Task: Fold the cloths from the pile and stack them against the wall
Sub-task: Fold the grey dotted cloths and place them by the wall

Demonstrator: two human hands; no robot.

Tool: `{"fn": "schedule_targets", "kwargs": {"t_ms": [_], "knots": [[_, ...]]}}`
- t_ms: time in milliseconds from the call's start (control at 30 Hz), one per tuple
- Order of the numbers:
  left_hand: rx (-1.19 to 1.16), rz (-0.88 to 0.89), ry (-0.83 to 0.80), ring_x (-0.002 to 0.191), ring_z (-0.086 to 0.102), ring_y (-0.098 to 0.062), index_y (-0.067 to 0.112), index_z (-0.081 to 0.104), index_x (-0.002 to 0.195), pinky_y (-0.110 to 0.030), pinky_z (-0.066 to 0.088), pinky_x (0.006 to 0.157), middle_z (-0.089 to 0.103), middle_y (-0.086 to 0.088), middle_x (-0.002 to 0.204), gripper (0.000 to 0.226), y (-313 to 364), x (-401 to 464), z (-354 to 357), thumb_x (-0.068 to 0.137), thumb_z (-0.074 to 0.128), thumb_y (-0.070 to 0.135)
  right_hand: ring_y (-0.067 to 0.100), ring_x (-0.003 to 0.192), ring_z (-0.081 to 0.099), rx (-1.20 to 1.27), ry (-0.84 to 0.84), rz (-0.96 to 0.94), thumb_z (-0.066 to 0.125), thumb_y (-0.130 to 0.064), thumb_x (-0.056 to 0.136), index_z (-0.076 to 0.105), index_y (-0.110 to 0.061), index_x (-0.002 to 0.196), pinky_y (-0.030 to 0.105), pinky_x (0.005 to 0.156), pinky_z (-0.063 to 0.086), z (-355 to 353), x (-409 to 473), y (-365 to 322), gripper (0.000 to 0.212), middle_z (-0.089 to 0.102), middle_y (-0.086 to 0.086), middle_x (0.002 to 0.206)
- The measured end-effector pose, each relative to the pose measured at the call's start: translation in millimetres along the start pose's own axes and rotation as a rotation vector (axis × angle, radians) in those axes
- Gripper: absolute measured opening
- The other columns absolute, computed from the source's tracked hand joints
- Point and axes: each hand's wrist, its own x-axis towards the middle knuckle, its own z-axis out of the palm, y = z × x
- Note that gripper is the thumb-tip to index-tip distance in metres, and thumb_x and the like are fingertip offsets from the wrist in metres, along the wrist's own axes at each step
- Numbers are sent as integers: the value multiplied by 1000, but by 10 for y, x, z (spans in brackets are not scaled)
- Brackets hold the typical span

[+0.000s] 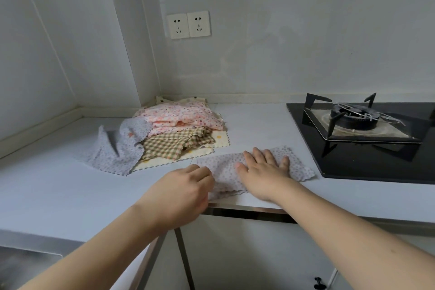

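Observation:
A lilac dotted cloth (226, 167), folded into a long strip, lies near the front edge of the white counter (58, 190). My right hand (263, 169) presses flat on its middle with straight fingers. My left hand (186, 190) has curled fingers at the strip's left end and grips that end. Behind, in the corner, sits the pile of cloths (181, 129): pink floral ones on top, brown checked ones below, a cream one underneath, and a loose lilac cloth (115, 148) draped off its left side.
A black gas hob (367, 148) with a burner and pan support fills the counter's right end, close to the strip's right end. A double socket (188, 24) is on the back wall. Cabinet doors (247, 254) lie below the counter edge.

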Motion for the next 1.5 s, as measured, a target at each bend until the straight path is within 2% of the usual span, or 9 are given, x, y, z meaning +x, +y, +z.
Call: {"fn": "schedule_targets", "kwargs": {"t_ms": [300,533,767,900,1000,1133,1333,1400,1500], "knots": [[-71,7,-122,75,51,-13,21,54,81,-27,50,63,54,9,84,8,-46,-102,2,82,45,20,21,148,-18,-13,-47,-52,5,-53,100,-7,-29,154,58,114,-15,-21,-7,95,61,-17,-2,161],[-448,-481,83,114,56,-13,14,65,117,-27,45,96,63,1,123,40,-128,380,90,92,36,-1,22,148,-17,-53,-52,-82,7,-70,93,-8,-27,154,58,114,-14,-35,-25,92,76,-16,-1,161],[-253,-367,-327,148,15,-11,21,23,154,-27,10,121,19,6,161,54,-245,310,421,104,20,42,12,146,-20,-119,-92,-269,10,-71,92,-12,-30,153,50,118,-13,-84,113,369,76,-21,-8,159],[-178,-320,-284,146,21,-14,18,32,150,-32,13,121,27,2,159,60,-256,487,408,100,16,46,13,147,-18,-117,-15,-289,13,-59,99,-6,-28,155,43,120,-9,-137,214,429,66,-19,-8,160],[-315,-286,-235,143,25,-12,17,35,149,-23,14,118,31,2,157,47,-204,566,424,104,30,31,27,142,14,-227,218,-160,20,-49,102,21,-19,152,43,114,18,-119,218,426,58,13,5,157],[-68,-183,-195,120,37,-14,24,42,145,-26,30,104,45,6,142,68,-188,393,460,95,12,59,26,137,27,-194,156,-104,24,-45,103,30,-21,149,40,109,26,-210,264,509,52,29,7,150],[-102,-250,-432,115,27,-13,32,22,153,-31,25,102,31,8,130,86,-156,274,112,79,20,75,15,109,45,-60,427,-566,42,-18,93,54,-16,115,36,102,38,-210,-132,284,25,49,-2,118],[-88,-232,-445,113,26,-11,32,19,153,-28,24,100,29,10,125,92,-154,135,35,77,35,80,14,87,46,-56,437,-792,48,-32,86,55,-17,91,35,84,46,-112,-378,200,17,51,-4,94],[16,-222,-375,111,30,-12,36,20,152,-25,25,97,30,11,120,87,-117,-20,22,78,51,68,13,77,43,-237,389,-865,51,-68,76,51,-21,83,28,74,39,46,-618,199,47,48,-8,85]]}}
